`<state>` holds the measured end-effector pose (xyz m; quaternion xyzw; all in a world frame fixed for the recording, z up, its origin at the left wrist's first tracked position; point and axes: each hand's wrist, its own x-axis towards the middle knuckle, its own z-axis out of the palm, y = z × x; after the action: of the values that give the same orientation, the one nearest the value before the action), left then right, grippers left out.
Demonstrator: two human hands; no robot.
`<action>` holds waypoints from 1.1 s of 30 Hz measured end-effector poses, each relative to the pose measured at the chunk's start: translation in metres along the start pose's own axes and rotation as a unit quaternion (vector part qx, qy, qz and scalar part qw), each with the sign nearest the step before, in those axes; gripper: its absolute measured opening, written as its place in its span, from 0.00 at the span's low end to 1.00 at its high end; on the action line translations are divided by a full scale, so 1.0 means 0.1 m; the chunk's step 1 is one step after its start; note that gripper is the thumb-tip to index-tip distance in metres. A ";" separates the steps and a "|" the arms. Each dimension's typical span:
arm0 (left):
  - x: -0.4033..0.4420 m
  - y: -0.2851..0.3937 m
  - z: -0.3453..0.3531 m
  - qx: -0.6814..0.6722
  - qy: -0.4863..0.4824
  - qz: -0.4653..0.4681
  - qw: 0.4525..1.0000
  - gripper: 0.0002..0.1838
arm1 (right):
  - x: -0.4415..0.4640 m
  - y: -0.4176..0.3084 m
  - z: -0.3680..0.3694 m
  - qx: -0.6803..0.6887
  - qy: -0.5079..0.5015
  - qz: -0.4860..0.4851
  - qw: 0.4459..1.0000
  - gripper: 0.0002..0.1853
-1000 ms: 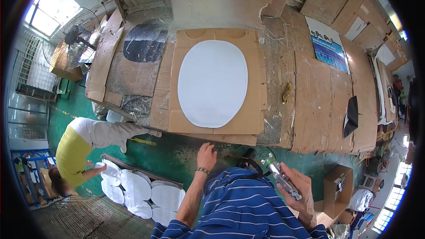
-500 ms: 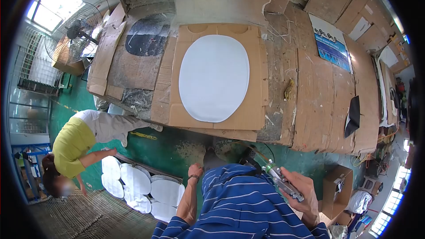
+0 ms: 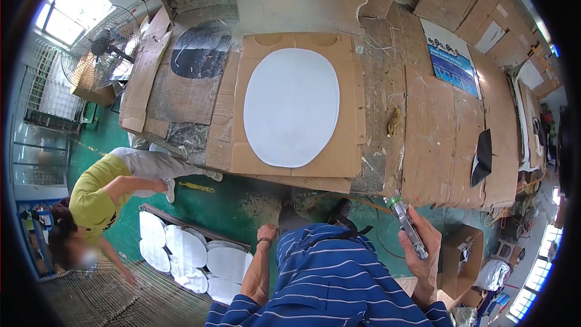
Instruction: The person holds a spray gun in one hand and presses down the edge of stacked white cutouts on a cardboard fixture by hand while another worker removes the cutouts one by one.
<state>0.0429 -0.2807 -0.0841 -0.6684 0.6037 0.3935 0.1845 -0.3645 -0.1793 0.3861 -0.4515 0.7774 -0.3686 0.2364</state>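
My right hand (image 3: 427,236) is wrapped round a metal spray gun (image 3: 408,228) with a green tip, held upright near the table's front edge. A thin orange hose (image 3: 370,203) runs along the floor beside it. My left hand (image 3: 267,232) hangs low beside my leg with its fingers curled in, and nothing shows in it. On the table in front of me, a white oval sheet (image 3: 292,108) lies flat on a brown cardboard panel (image 3: 350,139). Neither hand touches the sheet.
To the left, a person (image 3: 97,200) in a yellow shirt bends over a rack (image 3: 100,287). Several white ovals (image 3: 184,245) lie on the floor beside it. A fan (image 3: 104,42) stands at the table's left end; a cardboard box (image 3: 461,260) is at my right.
My right hand has turned the spray gun more upright and moved it slightly right and forward. The person at left has drawn one arm back toward the knee. My left hand stays put.
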 end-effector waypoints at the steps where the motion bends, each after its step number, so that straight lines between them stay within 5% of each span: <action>1: -0.01 0.00 0.00 0.010 -0.006 -0.004 1.000 0.17 | -0.05 0.01 -0.02 -0.001 -0.018 0.000 1.000 0.29; 6: 0.01 0.06 -0.02 0.029 -0.026 0.006 0.999 0.15 | -0.17 0.04 -0.12 0.006 -0.126 -0.018 0.992 0.30; 9: 0.05 0.08 -0.01 0.034 -0.029 0.018 0.999 0.15 | -0.11 -0.08 -0.02 0.031 -0.040 -0.019 0.999 0.31; 14: 0.10 0.14 0.03 -0.012 0.036 0.056 0.998 0.14 | -0.19 0.04 -0.15 0.015 -0.106 -0.026 0.994 0.30; 18: 0.01 0.41 -0.11 -0.038 0.066 0.058 0.995 0.18 | -0.22 0.01 -0.14 0.023 -0.001 0.004 1.000 0.30; 21: -0.04 0.67 -0.26 -0.036 0.086 0.102 0.990 0.18 | -0.29 0.06 -0.28 0.022 -0.101 -0.002 0.995 0.34; 28: -0.25 1.53 -0.64 -0.091 0.142 0.302 0.938 0.17 | -0.31 0.09 -0.18 0.027 -0.037 0.055 0.997 0.30; 32: -0.37 2.05 -0.75 0.033 0.232 0.416 0.879 0.17 | -0.32 0.25 -0.09 0.045 -0.019 0.094 0.994 0.28; 33: -0.44 2.18 -0.86 0.009 0.158 0.399 0.903 0.15 | -0.29 0.32 -0.07 0.066 -0.030 0.061 0.996 0.27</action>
<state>-0.1370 -0.3581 0.0518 -0.4240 0.8443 0.3179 -0.0801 -0.3730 -0.1413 0.3663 -0.3977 0.7698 -0.3906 0.3109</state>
